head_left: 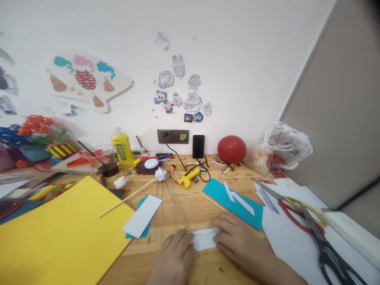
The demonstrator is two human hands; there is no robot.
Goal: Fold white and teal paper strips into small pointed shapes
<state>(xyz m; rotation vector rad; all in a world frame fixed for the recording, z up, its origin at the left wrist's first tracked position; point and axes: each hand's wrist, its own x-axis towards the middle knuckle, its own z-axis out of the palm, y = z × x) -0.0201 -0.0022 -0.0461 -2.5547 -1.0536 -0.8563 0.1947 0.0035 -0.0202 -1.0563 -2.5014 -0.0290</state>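
Nearest, a left hand (pixel 175 255), whose grip I cannot tell, touches one end and a right hand (pixel 234 241) grasps the other of a small plain white paper (pixel 204 240), oblong and creased along its far edge, on the wooden table (pixel 142 263), before a turquoise sheet (pixel 218 192) bearing white strips (pixel 243 204), then a yellow glue gun (pixel 190 178)

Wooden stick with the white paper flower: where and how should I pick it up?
Pinch the bare middle of the wooden stick, probably best from the near side with your left hand. It lies slantwise, near end over the yellow sheet, with the white paper flower at the far end, where gripping could crush it.
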